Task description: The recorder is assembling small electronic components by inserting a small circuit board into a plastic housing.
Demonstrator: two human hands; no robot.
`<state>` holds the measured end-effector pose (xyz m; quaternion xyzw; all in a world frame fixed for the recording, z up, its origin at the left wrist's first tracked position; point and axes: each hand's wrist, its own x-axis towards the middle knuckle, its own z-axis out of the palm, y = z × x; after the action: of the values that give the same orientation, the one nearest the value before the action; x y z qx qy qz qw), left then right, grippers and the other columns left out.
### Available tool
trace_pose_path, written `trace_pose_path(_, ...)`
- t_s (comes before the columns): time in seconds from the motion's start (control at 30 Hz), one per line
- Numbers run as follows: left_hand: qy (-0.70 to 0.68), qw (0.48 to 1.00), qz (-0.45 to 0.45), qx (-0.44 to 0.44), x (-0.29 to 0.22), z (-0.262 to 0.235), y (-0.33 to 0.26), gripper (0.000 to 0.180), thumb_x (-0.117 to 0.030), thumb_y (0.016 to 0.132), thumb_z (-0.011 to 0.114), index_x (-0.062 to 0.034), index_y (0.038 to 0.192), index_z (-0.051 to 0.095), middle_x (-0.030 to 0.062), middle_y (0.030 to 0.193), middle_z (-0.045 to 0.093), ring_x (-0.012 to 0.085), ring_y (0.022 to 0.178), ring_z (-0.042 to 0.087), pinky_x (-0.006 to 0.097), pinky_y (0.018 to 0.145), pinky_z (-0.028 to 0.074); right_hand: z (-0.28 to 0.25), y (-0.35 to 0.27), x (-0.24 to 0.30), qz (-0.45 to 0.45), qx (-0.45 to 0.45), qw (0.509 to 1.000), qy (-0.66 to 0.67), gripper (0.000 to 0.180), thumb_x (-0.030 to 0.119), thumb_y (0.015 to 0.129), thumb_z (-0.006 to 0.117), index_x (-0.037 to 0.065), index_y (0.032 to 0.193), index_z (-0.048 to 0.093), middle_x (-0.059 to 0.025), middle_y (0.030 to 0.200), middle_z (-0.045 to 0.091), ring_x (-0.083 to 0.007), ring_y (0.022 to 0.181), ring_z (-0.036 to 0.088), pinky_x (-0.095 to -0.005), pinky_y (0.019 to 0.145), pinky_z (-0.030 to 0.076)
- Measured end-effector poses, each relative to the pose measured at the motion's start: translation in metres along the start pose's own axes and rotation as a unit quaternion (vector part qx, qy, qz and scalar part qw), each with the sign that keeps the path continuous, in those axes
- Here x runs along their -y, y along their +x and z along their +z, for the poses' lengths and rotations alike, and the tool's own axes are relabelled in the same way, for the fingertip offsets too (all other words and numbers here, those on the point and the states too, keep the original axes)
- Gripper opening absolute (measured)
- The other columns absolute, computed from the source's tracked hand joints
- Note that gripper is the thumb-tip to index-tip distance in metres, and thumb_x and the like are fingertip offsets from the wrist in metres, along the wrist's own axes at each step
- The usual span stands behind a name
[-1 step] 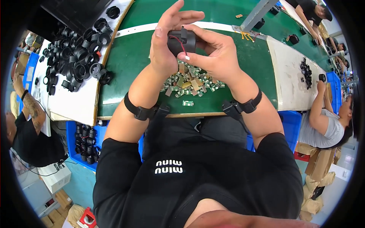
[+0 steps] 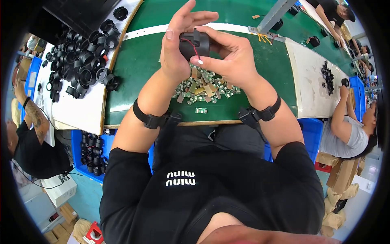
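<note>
Centrally, green table (image 2: 130, 69), circuit boards (image 2: 208, 90), held black housing (image 2: 202, 48); co-workers (image 2: 345, 136) nearby.

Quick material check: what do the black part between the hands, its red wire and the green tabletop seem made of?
Black part: probably moulded plastic, satin; smooth curves and a soft sheen, though coated metal is possible.
Red wire: likely plastic-insulated, judging by its even colour; the core is hidden.
Green tabletop: perhaps a rubber or vinyl sheet, smooth and faintly glossy.
</note>
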<state>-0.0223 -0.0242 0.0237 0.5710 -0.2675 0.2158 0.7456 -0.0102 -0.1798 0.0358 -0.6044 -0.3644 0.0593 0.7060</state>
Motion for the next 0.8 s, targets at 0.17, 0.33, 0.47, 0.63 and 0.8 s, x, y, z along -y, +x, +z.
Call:
trace_pose_path(0.17, 0.076, 0.997, 0.020, 0.009, 0.004, -0.005, 0.000, 0.093, -0.074, 0.103, 0.017, -0.0003, 0.157, 0.036, 0.0304, 0.137, 0.062, 0.0384, 0.134, 0.057, 0.048, 0.114, 0.043, -0.002, 0.000, 0.002, 0.040, 0.006, 0.999, 0.017, 0.061, 0.003, 0.079, 0.088, -0.003, 0.136, 0.065, -0.0101, 0.125, 0.072, -0.0181, 0.110, 0.070, -0.0335, 0.098, 0.057)
trace_pose_path(0.33, 0.103, 0.994, 0.022, 0.025, 0.005, -0.004, 0.001, 0.091, -0.070, 0.104, 0.014, 0.0015, 0.155, 0.038, 0.0297, 0.134, 0.064, 0.0361, 0.131, 0.058, 0.046, 0.114, 0.041, -0.002, 0.001, 0.002, 0.100, -0.005, 0.994, 0.047, 0.060, 0.003, 0.080, 0.088, -0.004, 0.135, 0.065, -0.0098, 0.122, 0.073, -0.0164, 0.104, 0.071, -0.0315, 0.093, 0.058)
trace_pose_path(0.47, 0.145, 0.987, 0.059, -0.027, 0.018, -0.015, 0.007, 0.074, -0.056, 0.109, 0.023, 0.0026, 0.146, 0.048, 0.0241, 0.127, 0.065, 0.0302, 0.120, 0.062, 0.040, 0.107, 0.047, -0.008, 0.008, -0.014, 0.027, -0.025, 0.999, 0.015, 0.056, 0.006, 0.082, 0.088, -0.005, 0.132, 0.065, -0.0099, 0.115, 0.075, -0.0137, 0.099, 0.072, -0.0292, 0.090, 0.059)
trace_pose_path(0.63, 0.139, 0.986, 0.096, 0.010, 0.011, -0.028, 0.013, 0.025, -0.002, 0.106, 0.052, 0.0052, 0.120, 0.070, 0.0147, 0.124, 0.066, 0.0196, 0.114, 0.064, 0.032, 0.095, 0.053, -0.026, 0.021, -0.026, 0.036, -0.058, 0.997, 0.027, 0.053, 0.010, 0.084, 0.088, -0.007, 0.128, 0.065, -0.0098, 0.112, 0.075, -0.0131, 0.098, 0.072, -0.0267, 0.086, 0.059)
trace_pose_path(0.8, 0.180, 0.982, 0.059, 0.008, 0.013, -0.033, 0.014, 0.022, 0.004, 0.106, 0.052, 0.0052, 0.119, 0.070, 0.0105, 0.115, 0.069, 0.0143, 0.108, 0.064, 0.029, 0.099, 0.051, -0.030, 0.020, -0.031, 0.049, -0.048, 0.998, -0.015, 0.052, 0.012, 0.084, 0.088, -0.006, 0.127, 0.066, -0.0105, 0.113, 0.075, -0.0136, 0.099, 0.072, -0.0279, 0.087, 0.059)
